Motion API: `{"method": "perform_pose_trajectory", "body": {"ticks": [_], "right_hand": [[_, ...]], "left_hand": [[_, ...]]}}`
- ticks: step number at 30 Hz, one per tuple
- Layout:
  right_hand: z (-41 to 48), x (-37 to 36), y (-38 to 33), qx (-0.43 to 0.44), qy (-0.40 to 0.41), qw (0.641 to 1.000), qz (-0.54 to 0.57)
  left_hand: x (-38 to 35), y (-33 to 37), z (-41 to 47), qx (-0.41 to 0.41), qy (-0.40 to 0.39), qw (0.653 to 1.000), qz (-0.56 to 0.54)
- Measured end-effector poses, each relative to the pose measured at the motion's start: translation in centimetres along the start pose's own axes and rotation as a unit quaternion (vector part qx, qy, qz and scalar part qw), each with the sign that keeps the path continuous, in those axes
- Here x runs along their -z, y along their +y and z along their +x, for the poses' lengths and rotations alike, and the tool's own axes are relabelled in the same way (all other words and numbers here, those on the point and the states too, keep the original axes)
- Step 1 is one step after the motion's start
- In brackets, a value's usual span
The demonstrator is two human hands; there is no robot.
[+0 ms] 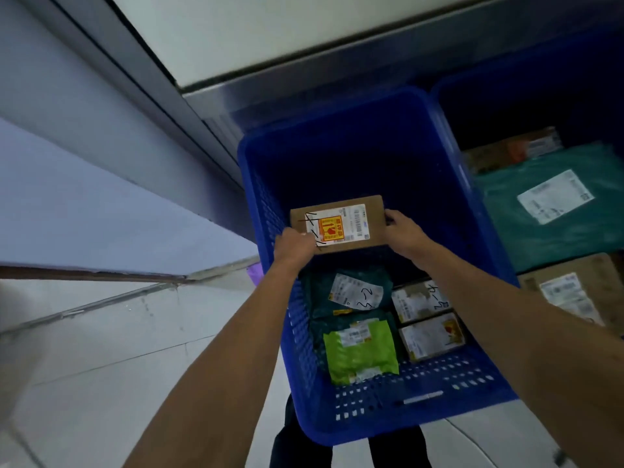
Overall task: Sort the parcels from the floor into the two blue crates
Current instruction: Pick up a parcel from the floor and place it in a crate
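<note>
Both forearms reach forward over the near wall of the left blue crate (371, 410). Dark trousers (297, 444) show just below it.

Left hand (293, 246) pinches the near-left corner of the cardboard parcel (337, 224), with the thumb on top at the label edge. Right hand (403, 231) grips the parcel's right edge, fingers curled round it. So both hands are clamped on the same parcel.

The parcel is flat, label up, over the far half of the left crate. Can't tell whether it touches the crate bottom. Its shipping label (347, 221) is white with an orange-red sticker and black marker strokes on the left part.

Near half of the left crate holds four items:
- dark green mailer (347, 292) with marker writing on its label
- lime green mailer (361, 349) just in front of it
- two small boxes (420, 300) (432, 336) beside them on the right, one behind the other

Right blue crate (523, 96) stands just beside the left one, rims close together. It holds a teal mailer (553, 204) with a white label. A brown box (513, 150) sits behind that, and another labelled carton (570, 292) in front.

White tiled floor (101, 366) is on the left. A purple scrap (255, 273) pokes out at the crate's left side.
</note>
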State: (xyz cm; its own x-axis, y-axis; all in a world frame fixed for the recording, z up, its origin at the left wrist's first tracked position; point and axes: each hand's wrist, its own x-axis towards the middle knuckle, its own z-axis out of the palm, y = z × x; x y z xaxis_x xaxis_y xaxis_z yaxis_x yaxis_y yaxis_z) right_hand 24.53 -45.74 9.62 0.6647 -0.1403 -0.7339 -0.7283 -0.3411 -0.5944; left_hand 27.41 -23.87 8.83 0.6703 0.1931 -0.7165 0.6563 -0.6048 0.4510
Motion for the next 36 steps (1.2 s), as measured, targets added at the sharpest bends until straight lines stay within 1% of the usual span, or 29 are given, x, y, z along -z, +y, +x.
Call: {"method": "perform_pose_trajectory", "body": {"ticks": [3, 5, 7, 9, 12, 14, 17, 21, 26, 29, 34, 36], "right_hand": [[3.2, -2.1, 1.8, -0.011, -0.010, 1.000, -0.009], [4.6, -3.5, 2.9, -0.024, -0.016, 0.999, -0.018], [5.5, -4.8, 3.9, -0.029, -0.024, 0.999, -0.028], [6.5, -6.1, 5.2, -0.037, -0.028, 0.998, -0.052], [7.8, -8.2, 6.7, -0.047, -0.026, 0.994, -0.096], [9.5, -9.4, 8.8, -0.048, -0.045, 0.988, -0.143], [8.9, -10.5, 9.4, -0.064, -0.074, 0.969, -0.225], [9.2, -10.8, 11.0, -0.044, -0.080, 0.960, -0.264], [9.0, -10.4, 11.0, -0.024, -0.079, 0.943, -0.322], [9.1, -9.8, 10.2, -0.037, -0.086, 0.934, -0.345], [8.1, -8.1, 7.5, -0.045, -0.089, 0.945, -0.312], [6.3, -6.9, 6.1, -0.035, -0.089, 0.944, -0.315]], "left_hand": [[-1.7, -0.5, 0.8, 0.014, -0.025, 0.999, -0.036], [-3.5, -1.7, 2.1, 0.010, -0.009, 0.999, -0.041], [-4.9, -2.8, 2.6, -0.007, 0.000, 1.000, -0.012], [-6.1, -4.3, 3.7, -0.018, -0.027, 0.999, 0.021], [-7.7, -6.5, 5.5, 0.006, -0.074, 0.996, 0.055], [-8.7, -7.7, 6.9, 0.018, -0.089, 0.993, 0.080], [-9.4, -8.4, 7.8, 0.034, -0.112, 0.986, 0.123], [-10.3, -8.6, 8.5, 0.043, -0.123, 0.979, 0.155], [-10.6, -7.8, 8.7, 0.066, -0.133, 0.972, 0.182], [-10.4, -7.3, 8.6, 0.079, -0.143, 0.971, 0.176], [-8.1, -5.5, 6.7, 0.068, -0.149, 0.972, 0.169], [-6.6, -3.9, 5.1, 0.046, -0.144, 0.976, 0.155]]}}
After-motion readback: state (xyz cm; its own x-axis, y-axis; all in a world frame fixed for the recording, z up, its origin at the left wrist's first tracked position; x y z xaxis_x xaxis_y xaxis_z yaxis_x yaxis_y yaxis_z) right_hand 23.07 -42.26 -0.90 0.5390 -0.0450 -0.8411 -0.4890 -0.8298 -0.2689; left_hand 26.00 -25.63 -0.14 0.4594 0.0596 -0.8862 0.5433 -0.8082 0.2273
